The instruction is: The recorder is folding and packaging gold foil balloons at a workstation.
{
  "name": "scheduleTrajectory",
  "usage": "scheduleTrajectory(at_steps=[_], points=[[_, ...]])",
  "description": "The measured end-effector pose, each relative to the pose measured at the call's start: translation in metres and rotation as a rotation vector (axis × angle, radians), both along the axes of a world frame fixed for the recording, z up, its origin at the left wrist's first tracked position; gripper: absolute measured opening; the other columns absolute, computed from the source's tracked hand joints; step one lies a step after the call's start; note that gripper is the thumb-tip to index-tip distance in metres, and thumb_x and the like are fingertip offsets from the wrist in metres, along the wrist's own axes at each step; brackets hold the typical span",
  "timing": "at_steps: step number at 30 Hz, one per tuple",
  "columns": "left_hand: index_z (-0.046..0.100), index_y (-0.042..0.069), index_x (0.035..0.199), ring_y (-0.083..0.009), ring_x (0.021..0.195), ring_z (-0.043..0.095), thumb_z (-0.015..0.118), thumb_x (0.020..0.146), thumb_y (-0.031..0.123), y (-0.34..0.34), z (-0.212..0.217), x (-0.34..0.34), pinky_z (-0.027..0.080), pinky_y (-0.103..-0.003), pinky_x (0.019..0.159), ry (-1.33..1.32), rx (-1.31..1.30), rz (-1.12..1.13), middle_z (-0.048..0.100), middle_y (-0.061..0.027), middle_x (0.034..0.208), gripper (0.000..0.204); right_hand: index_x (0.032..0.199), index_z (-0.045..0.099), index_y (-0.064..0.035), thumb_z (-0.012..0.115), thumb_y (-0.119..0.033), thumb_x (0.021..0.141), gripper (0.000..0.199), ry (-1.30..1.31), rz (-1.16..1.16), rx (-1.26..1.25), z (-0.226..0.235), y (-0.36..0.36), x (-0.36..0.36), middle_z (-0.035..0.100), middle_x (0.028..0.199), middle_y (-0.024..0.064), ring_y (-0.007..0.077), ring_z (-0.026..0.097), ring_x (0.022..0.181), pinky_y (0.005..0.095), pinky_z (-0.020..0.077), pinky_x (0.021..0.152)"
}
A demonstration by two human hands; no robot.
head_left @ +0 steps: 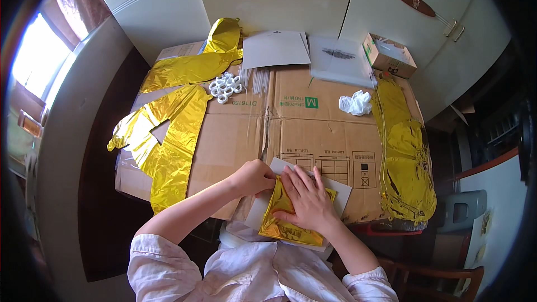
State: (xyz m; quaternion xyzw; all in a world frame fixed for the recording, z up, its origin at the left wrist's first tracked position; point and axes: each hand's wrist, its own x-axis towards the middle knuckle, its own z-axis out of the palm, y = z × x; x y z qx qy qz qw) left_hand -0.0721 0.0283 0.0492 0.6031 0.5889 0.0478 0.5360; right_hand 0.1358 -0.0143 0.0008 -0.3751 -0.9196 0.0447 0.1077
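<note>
In the head view, the right hand [306,200] lay flat, fingers spread, pressing down on a folded gold foil balloon [288,221] that rested on a white card [335,189] at the near edge of the table [313,128], which was covered in flattened cardboard. The left hand [253,178] sat just beside it, its grip curled narrow on the foil's left edge. Beyond the hands lay a crumpled white wrapper [356,102]; off to the right of them, a long gold foil strip [404,151]; to the left, more gold foil shapes [168,140] and a cluster of small white rings [226,86].
</note>
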Motion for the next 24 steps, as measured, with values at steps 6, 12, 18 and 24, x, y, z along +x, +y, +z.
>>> scheduleTrajectory(at_steps=[6, 12, 18, 24], points=[[0.066, 0.004, 0.072, -0.0083, 0.045, 0.049, 0.062, 0.088, 0.026, -0.003, -0.010, -0.007, 0.039, -0.024, 0.044, -0.160, -0.195, 0.168, 0.053, -0.0003, 0.055, 0.027, 0.144, 0.039, -0.0046, 0.046, -0.073, 0.083, 0.092, -0.042, -0.011, -0.019, 0.003, 0.000, -0.003, 0.034, 0.151, 0.0126, 0.0281, 0.027, 0.142, 0.0596, 0.0141, 0.115], [0.065, 0.005, 0.073, -0.0144, 0.048, 0.055, 0.066, 0.086, 0.032, -0.005, 0.005, -0.002, 0.044, -0.029, 0.047, 0.042, 0.013, -0.022, 0.056, -0.0035, 0.056, 0.030, 0.142, 0.042, -0.0039, 0.049, -0.071, 0.082, 0.091, -0.010, -0.020, -0.014, 0.002, 0.000, -0.003, 0.036, 0.149, 0.0124, 0.0282, 0.027, 0.142, 0.0601, 0.0149, 0.114], [0.068, 0.006, 0.094, -0.0230, 0.084, 0.064, 0.067, 0.083, 0.028, -0.040, -0.007, 0.004, 0.050, -0.036, 0.071, 0.385, 0.691, -0.202, 0.068, -0.0073, 0.096, 0.025, 0.143, 0.040, -0.0037, 0.053, -0.069, 0.082, 0.090, 0.010, -0.022, -0.034, 0.005, 0.000, -0.003, 0.036, 0.149, 0.0122, 0.0291, 0.027, 0.142, 0.0598, 0.0154, 0.114], [0.063, 0.004, 0.118, -0.0189, 0.119, 0.053, 0.063, 0.085, 0.029, -0.087, -0.031, 0.006, 0.042, -0.035, 0.092, 0.394, 1.159, -0.341, 0.059, -0.0063, 0.127, 0.041, 0.145, 0.037, -0.0050, 0.056, -0.067, 0.080, 0.092, -0.016, -0.017, -0.011, 0.001, 0.000, -0.003, 0.032, 0.153, 0.0108, 0.0284, 0.025, 0.143, 0.0595, 0.0151, 0.114]])
